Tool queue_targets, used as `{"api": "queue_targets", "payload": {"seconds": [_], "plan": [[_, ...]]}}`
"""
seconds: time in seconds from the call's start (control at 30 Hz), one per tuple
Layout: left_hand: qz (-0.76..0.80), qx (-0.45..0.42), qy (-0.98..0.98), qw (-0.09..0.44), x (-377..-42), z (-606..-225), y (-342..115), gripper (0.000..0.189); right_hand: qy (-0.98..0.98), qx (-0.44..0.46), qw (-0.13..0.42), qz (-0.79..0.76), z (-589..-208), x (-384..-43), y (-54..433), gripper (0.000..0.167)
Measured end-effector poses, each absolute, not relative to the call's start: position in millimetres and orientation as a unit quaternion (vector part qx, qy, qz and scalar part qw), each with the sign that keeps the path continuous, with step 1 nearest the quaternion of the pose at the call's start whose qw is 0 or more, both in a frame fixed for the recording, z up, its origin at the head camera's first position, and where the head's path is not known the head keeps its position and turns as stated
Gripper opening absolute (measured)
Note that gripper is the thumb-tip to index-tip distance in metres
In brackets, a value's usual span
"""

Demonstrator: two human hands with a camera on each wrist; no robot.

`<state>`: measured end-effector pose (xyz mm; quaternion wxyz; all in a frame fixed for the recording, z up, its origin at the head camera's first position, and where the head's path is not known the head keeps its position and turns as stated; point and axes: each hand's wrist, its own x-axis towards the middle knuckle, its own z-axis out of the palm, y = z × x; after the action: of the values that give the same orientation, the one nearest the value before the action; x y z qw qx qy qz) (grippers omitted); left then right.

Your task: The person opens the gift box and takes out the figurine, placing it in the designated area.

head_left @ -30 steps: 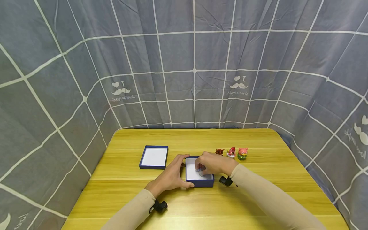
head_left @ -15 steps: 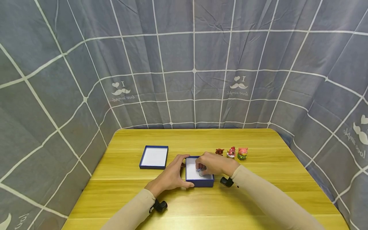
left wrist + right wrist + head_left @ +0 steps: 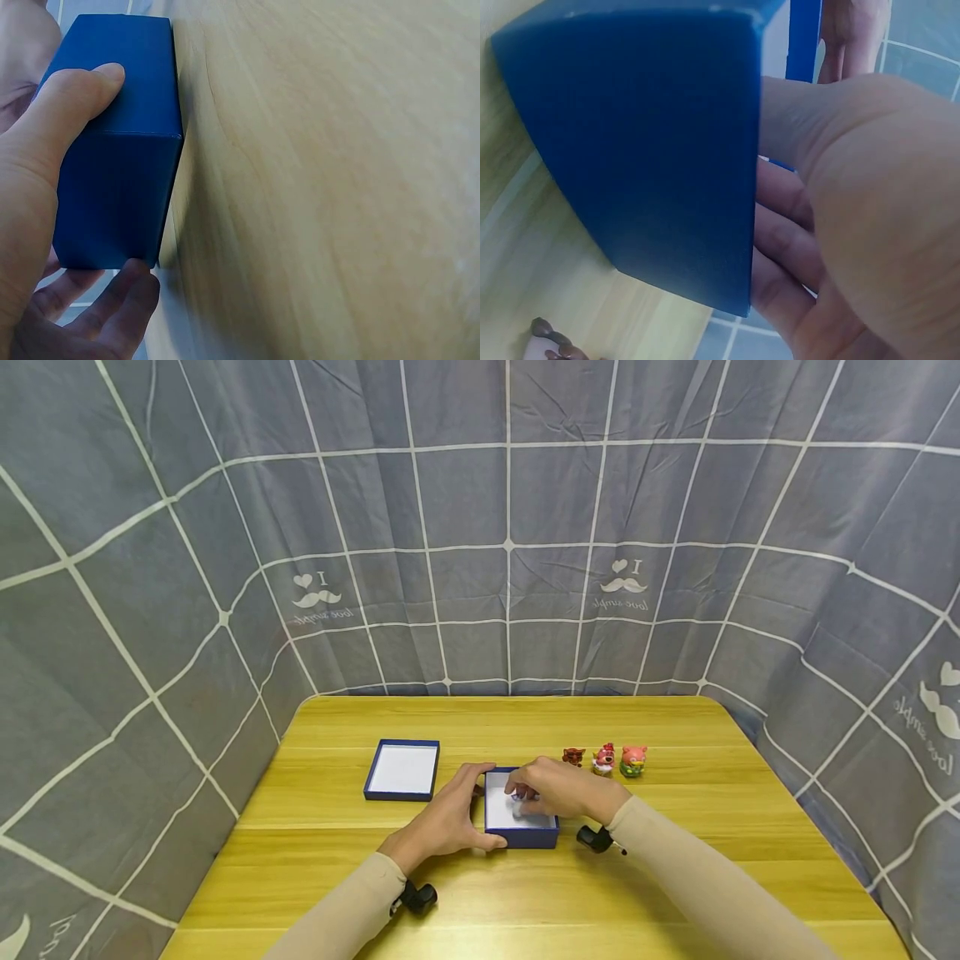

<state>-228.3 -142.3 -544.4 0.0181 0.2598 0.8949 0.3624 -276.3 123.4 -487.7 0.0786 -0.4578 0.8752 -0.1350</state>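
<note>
A blue box (image 3: 531,837) with a white inside sits on the table, its open top facing up. My left hand (image 3: 446,822) grips the box from the left; in the left wrist view its thumb (image 3: 79,90) presses the near side and its fingers (image 3: 124,307) reach the far side. My right hand (image 3: 566,789) reaches over the right wall into the box, thumb and index finger spread apart. Beside those fingertips is a small whitish-blue figurine (image 3: 517,807), partly covered by the hand. The box wall (image 3: 645,150) hides the fingertips in the right wrist view.
A shallow blue lid (image 3: 402,769) with a white inside lies left of the box. Behind the right hand, a brown figurine (image 3: 573,757), a pink-and-white figurine (image 3: 603,759) and a pink-and-green figurine (image 3: 633,761) stand in a row. Grey checked curtains (image 3: 465,585) surround the wooden table (image 3: 480,902).
The right hand's thumb and index finger have spread away from the whitish-blue figurine inside the box. The left hand, box, lid and other figurines stay put.
</note>
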Motion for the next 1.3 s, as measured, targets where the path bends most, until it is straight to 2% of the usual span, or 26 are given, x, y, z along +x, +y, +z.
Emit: {"api": "queue_targets", "payload": {"seconds": [0.17,0.43,0.9,1.3], "plan": [[0.364,0.261,0.894,0.019,-227.9,-544.7,-142.3,0.124,0.873,-0.456,0.077,-0.154,-487.4,-274.4,125.2,0.029],[0.367,0.265,0.892,0.016,-228.1,-543.7,-142.0,0.124,0.868,-0.467,0.045,-0.165,-489.7,-272.2,128.2,0.030],[0.368,0.267,0.890,0.023,-228.8,-544.6,-141.9,0.123,0.860,-0.469,0.007,-0.198,-486.9,-266.6,131.2,0.023],[0.370,0.264,0.890,0.025,-227.5,-543.2,-141.5,0.124,0.851,-0.467,-0.009,-0.239,-484.9,-262.2,135.3,0.027]]}}
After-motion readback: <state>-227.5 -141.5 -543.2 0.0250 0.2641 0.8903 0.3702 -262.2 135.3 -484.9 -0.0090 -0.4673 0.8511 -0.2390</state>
